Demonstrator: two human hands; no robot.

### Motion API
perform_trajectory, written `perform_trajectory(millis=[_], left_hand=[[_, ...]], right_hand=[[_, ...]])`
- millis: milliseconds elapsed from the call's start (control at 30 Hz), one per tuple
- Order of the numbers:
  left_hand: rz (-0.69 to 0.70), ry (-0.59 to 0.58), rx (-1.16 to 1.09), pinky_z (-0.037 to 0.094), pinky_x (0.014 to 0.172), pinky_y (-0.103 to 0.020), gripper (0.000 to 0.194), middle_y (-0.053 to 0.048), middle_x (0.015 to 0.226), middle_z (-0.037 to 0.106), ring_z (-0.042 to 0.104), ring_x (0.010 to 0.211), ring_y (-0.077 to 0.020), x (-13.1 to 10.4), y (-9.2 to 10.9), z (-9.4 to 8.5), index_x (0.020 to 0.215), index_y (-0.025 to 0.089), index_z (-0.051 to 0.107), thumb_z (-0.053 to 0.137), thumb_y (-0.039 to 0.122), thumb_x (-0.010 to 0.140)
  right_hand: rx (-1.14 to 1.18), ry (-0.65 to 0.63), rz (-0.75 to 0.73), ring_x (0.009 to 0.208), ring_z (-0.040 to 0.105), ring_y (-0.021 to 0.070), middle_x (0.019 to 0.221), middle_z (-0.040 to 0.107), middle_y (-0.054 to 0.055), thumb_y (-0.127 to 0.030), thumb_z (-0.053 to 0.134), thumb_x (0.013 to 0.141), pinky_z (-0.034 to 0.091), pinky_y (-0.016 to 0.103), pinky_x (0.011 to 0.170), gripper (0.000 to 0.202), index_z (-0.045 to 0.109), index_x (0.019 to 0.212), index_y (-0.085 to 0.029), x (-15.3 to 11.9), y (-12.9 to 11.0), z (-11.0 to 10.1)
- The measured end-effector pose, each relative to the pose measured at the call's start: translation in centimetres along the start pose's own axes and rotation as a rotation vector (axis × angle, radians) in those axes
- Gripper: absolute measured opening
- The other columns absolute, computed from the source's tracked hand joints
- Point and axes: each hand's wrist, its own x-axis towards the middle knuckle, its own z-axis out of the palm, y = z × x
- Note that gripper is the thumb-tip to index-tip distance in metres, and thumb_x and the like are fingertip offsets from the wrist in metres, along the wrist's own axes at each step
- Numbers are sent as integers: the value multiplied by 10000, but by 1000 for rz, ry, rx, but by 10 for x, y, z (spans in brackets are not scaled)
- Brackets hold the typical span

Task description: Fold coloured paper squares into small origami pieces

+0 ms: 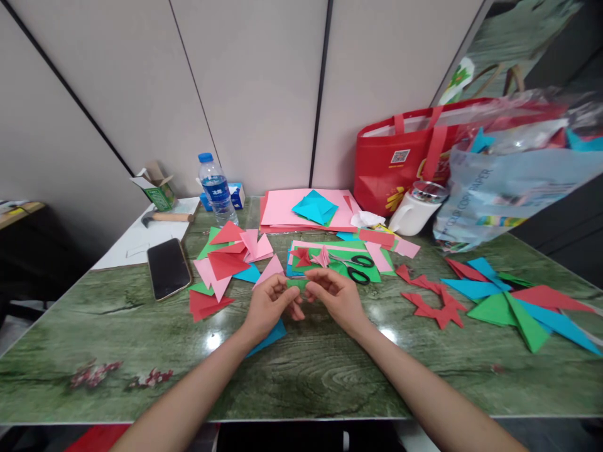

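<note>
Green paper piece (296, 284) is pinched by the fingertips of left hand (269, 302) and right hand (338, 297), worktop (330, 383) below. Edges should be lined up before any crease is pressed; scissors (347, 263) just beyond right hand are best left aside.

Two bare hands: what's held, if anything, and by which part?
A small green paper piece, held by opposite ends between the left hand and the right hand.

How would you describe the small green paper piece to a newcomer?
On the glossy green patterned table, find the bare left hand and bare right hand. Between them is the small green paper piece; unlike the loose coloured papers nearby, it is held.
</note>
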Motion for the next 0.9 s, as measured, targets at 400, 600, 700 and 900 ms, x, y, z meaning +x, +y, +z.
perform_trajectory(millis=[400,600,700,900], left_hand=[[-71,5,-10,513,465,-257,322,10,504,643,643,465,-173,-1,-2,6,725,171,415,678,350,674],[-111,-12,-69,483,375,-236,338,19,467,625,615,388,-172,-3,-4,7,728,176,392,665,369,685],[-114,6,-26,505,407,-245,308,17,459,618,627,412,-173,-1,-4,4,723,166,412,662,343,691],[-72,28,-18,531,399,-268,417,82,573,564,641,438,-183,-1,-3,6,851,186,384,719,272,618]], right_hand=[[130,-13,130,473,518,97,606,555,-34,-478,630,688,458,231,463,311,537,662,-183,-1,7,8],[112,5,142,478,521,106,554,540,-39,-490,607,704,458,235,478,311,533,666,-190,-3,7,11],[75,-66,134,523,549,121,616,583,-25,-469,657,655,477,254,510,290,579,689,-192,-1,4,8],[93,-86,208,436,459,78,503,530,-47,-460,660,651,394,211,445,312,560,600,-169,1,6,7]])
